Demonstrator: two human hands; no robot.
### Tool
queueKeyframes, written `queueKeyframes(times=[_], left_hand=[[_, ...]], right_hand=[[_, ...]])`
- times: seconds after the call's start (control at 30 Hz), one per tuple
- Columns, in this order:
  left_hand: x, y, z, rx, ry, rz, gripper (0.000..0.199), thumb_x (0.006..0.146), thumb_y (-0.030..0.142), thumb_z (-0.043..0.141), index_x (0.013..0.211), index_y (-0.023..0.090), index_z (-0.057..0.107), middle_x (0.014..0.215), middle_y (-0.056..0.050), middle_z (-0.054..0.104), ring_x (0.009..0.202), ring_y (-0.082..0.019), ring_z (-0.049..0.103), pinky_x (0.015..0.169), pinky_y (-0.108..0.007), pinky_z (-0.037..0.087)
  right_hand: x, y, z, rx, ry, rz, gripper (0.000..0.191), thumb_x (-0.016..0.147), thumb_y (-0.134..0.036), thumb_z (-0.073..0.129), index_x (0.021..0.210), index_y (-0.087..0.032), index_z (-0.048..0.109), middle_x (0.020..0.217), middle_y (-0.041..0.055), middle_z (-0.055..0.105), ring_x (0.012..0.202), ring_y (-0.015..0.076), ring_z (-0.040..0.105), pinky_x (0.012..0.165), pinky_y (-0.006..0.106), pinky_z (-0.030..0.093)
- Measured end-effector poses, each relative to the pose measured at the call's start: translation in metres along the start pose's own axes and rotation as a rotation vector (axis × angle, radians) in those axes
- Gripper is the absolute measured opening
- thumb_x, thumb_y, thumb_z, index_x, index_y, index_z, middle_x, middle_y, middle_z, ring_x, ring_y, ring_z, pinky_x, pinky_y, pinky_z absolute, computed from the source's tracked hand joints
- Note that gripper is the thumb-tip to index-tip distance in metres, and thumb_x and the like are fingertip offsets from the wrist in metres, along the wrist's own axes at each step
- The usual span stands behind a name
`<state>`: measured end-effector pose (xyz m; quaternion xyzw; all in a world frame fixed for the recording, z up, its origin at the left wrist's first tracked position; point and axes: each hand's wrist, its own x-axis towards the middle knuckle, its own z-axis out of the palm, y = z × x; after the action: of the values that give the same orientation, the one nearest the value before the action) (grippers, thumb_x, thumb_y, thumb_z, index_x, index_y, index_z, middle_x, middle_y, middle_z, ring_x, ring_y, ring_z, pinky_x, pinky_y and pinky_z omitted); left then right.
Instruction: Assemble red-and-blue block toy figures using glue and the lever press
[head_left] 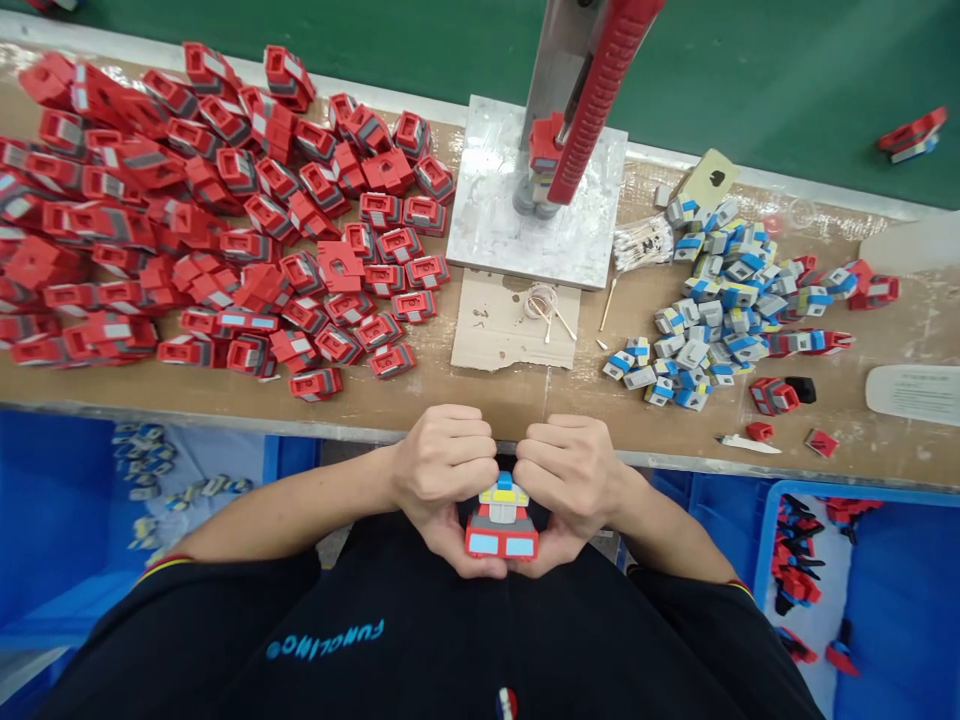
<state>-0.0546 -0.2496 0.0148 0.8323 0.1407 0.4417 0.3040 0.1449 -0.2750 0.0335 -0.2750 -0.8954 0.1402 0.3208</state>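
Between my two hands, close to my chest, is a red toy robot body with two light-blue windows. A white, yellow and blue toy piece sits against its grey top. My left hand is closed around one side of the red body, thumb underneath. Gripping the opposite side is my right hand, its fingers also curled. The curled fingers hide the sides of the body.
Red toy parts cover the table's left. A press with a red lever stands at centre, above cardboard. White-blue parts, cotton swabs and a knife blade lie right. Blue bins flank me.
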Motion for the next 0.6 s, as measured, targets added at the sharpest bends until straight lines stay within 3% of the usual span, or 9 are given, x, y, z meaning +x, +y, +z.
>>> queueKeyframes(times=[0.1, 0.23, 0.33, 0.43, 0.6], left_hand=[[-0.003, 0.0, 0.002, -0.04, 0.021, -0.025, 0.054, 0.103, 0.056, 0.054, 0.063, 0.027, 0.032, 0.051, 0.007, 0.03, 0.044, -0.014, 0.026, 0.047, -0.039, 0.024], [-0.006, -0.005, 0.002, -0.058, -0.019, -0.032, 0.056, 0.094, 0.06, 0.066, 0.064, 0.027, 0.031, 0.051, 0.008, 0.032, 0.044, -0.014, 0.028, 0.048, -0.038, 0.025], [-0.007, -0.012, 0.001, -0.041, -0.062, -0.032, 0.06, 0.087, 0.062, 0.075, 0.065, 0.028, 0.031, 0.051, 0.009, 0.034, 0.044, -0.013, 0.032, 0.048, -0.036, 0.028], [-0.006, -0.019, -0.002, 0.0, -0.081, -0.056, 0.058, 0.091, 0.064, 0.07, 0.066, 0.028, 0.032, 0.051, 0.008, 0.038, 0.044, -0.014, 0.034, 0.047, -0.036, 0.031], [0.001, -0.021, -0.009, 0.153, 0.008, -0.165, 0.047, 0.096, 0.067, 0.066, 0.086, 0.023, 0.058, 0.074, -0.003, 0.066, 0.062, -0.018, 0.063, 0.056, -0.032, 0.05]], right_hand=[[0.0, 0.0, 0.002, 0.029, 0.022, 0.008, 0.053, 0.105, -0.048, 0.05, 0.058, -0.026, 0.042, 0.058, -0.0057, 0.032, 0.053, 0.0145, 0.026, 0.052, 0.035, 0.019], [-0.002, 0.001, 0.007, 0.073, 0.008, 0.031, 0.053, 0.103, -0.055, 0.05, 0.06, -0.027, 0.042, 0.057, -0.0059, 0.035, 0.053, 0.0141, 0.027, 0.052, 0.035, 0.019], [-0.006, 0.003, 0.01, 0.119, -0.014, 0.089, 0.051, 0.1, -0.061, 0.051, 0.062, -0.027, 0.042, 0.057, -0.0062, 0.036, 0.052, 0.0137, 0.028, 0.053, 0.035, 0.02], [-0.01, 0.008, 0.01, 0.154, -0.081, 0.195, 0.047, 0.098, -0.062, 0.053, 0.069, -0.025, 0.047, 0.06, -0.006, 0.041, 0.054, 0.0136, 0.032, 0.055, 0.034, 0.024], [-0.014, 0.018, 0.005, 0.169, -0.078, 0.302, 0.04, 0.105, -0.059, 0.052, 0.09, -0.022, 0.059, 0.075, 0.0002, 0.062, 0.062, 0.0158, 0.053, 0.058, 0.03, 0.035]])
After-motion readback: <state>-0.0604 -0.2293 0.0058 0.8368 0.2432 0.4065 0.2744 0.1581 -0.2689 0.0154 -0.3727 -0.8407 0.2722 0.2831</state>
